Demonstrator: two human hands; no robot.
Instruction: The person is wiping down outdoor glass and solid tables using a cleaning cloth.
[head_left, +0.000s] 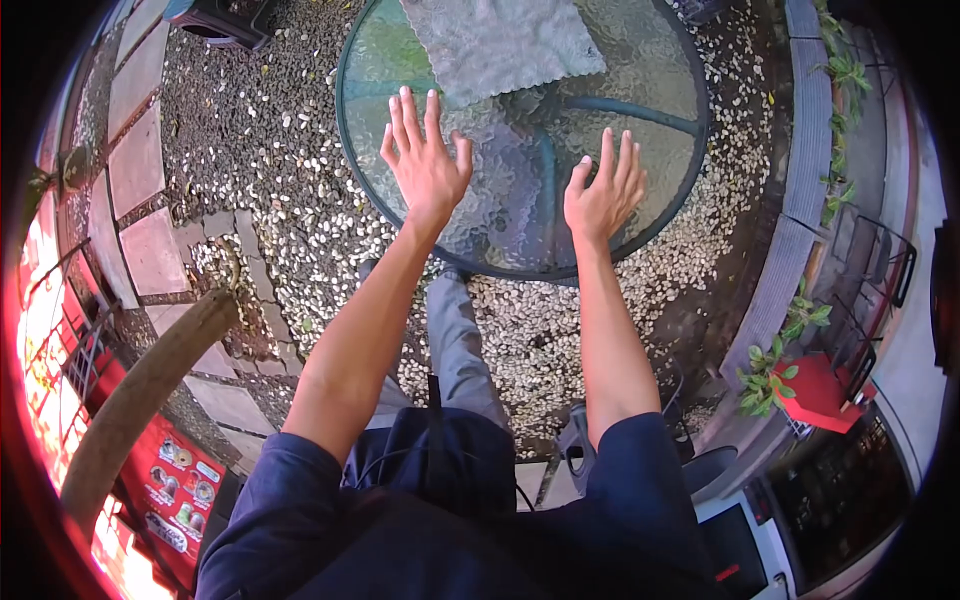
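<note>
A round table with a textured glass top and a dark rim stands in front of me. My left hand is spread, palm down, over its left part, with nothing held. Over the right part is my right hand, also palm down and empty, its fingers slightly bent. Whether either palm touches the glass I cannot tell. A pale grey cloth with a scalloped edge lies across the far part of the table, just beyond my left fingertips. Its far end runs out of view.
White pebbles and dark gravel surround the table. A tree trunk rises at the left near stone slabs. Dark plastic stools stand far left and beside me. A ridged border with plants runs along the right.
</note>
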